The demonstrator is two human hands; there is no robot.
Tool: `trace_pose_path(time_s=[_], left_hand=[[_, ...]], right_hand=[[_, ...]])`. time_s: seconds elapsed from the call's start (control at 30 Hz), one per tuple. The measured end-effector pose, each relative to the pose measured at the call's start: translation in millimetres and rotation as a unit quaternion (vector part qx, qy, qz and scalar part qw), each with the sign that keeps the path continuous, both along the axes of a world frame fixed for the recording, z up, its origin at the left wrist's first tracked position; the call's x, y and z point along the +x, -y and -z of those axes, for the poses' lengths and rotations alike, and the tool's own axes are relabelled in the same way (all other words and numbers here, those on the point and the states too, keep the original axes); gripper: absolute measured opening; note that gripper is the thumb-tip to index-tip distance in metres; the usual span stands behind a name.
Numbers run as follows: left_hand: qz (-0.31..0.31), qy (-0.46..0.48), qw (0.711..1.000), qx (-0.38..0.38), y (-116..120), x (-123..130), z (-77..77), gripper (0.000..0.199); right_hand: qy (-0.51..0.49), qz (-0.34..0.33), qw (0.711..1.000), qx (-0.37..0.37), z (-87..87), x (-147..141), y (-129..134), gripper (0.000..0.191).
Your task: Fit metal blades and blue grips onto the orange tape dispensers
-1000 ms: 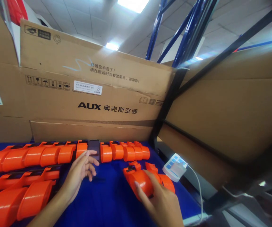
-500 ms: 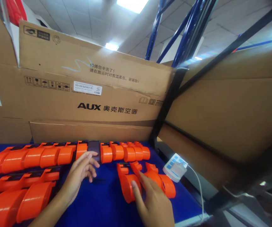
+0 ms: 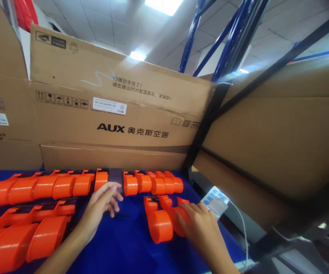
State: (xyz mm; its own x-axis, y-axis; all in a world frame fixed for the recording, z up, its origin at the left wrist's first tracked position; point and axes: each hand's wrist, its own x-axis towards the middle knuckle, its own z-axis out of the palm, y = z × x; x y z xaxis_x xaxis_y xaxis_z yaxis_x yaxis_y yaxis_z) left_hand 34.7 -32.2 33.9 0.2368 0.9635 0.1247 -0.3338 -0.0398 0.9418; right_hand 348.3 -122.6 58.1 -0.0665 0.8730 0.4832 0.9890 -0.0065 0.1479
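Orange plastic pieces that look like tape dispensers, each with a round band and a narrow arm, lie in rows on a blue surface. My right hand (image 3: 200, 224) is closed around the right part of the short front group, its fingers bent over an orange tape dispenser (image 3: 178, 224). The hand hides much of that group. Just left of it, another orange tape dispenser (image 3: 161, 226) stands untouched. My left hand (image 3: 103, 203) is empty, with loosely bent, parted fingers. Its fingertips overlap the lower part of a dark phone-like slab (image 3: 115, 179) in the back row; contact is unclear.
More orange dispensers (image 3: 64, 186) line the back left, with larger-looking ones (image 3: 47, 236) at front left. A large cardboard box (image 3: 107, 152) stands behind. A white power strip (image 3: 218, 201) with a cable sits right, beside a dark rack post (image 3: 200, 133).
My right hand has shifted right and slightly up, from over the left-middle dispensers onto the right ones, and its fingers have closed. My left hand stays by the slab. The view has shifted slightly.
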Motion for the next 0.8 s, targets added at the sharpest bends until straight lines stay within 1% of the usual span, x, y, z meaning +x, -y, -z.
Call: trace_pose_path(time_s=[0.1,0.17,0.23,0.33,0.4,0.47,0.53,0.57,0.63,0.67,0.7,0.77,0.8], left_hand=[[-0.011,0.001,1.0,0.008,0,0,-0.5,0.039],[-0.012,0.0,1.0,0.012,-1,0,0.6,0.038],[-0.01,0.001,1.0,0.014,-2,0,2.0,0.037],[-0.007,0.004,1.0,0.015,-3,-2,1.9,0.036],[0.004,0.008,1.0,0.015,-1,-3,-0.6,0.038],[0.021,0.022,0.999,0.008,1,-4,-4.6,0.043],[0.026,0.063,0.998,-0.011,3,-4,-9.4,0.05],[0.016,0.092,0.995,-0.026,5,-3,-11.8,0.051],[-0.029,0.146,0.987,-0.06,6,-2,-16.5,0.046],[-0.057,0.163,0.982,-0.077,6,-2,-18.6,0.042],[-0.083,0.174,0.977,-0.094,5,-3,-20.4,0.038],[-0.116,0.188,0.967,-0.126,2,-6,-23.4,0.031],[-0.122,0.197,0.963,-0.138,0,-10,-24.5,0.029]], right_hand=[[-0.011,-0.008,0.999,0.037,-13.5,-3,2,0.023],[-0.02,-0.023,0.997,0.074,-29.0,-6,7,0.023],[-0.027,-0.047,0.99,0.132,-47.8,-14,15,0.023],[-0.072,-0.086,0.97,0.217,-73.8,-42,22,0.02],[-0.117,-0.124,0.957,0.235,-83.3,-70,19,0.018],[-0.149,-0.156,0.952,0.219,-84.1,-102,9,0.017],[-0.164,-0.183,0.954,0.172,-77.6,-133,-5,0.019],[-0.171,-0.195,0.956,0.139,-72.8,-147,-13,0.02],[-0.193,-0.223,0.951,0.088,-62.6,-168,-26,0.027],[-0.209,-0.258,0.941,0.061,-57.9,-176,-33,0.032],[-0.236,-0.303,0.923,0.031,-53.7,-180,-39,0.032],[-0.324,-0.366,0.872,0.005,-46.2,-183,-51,0.03],[-0.375,-0.374,0.849,0.007,-42.5,-183,-58,0.032]])
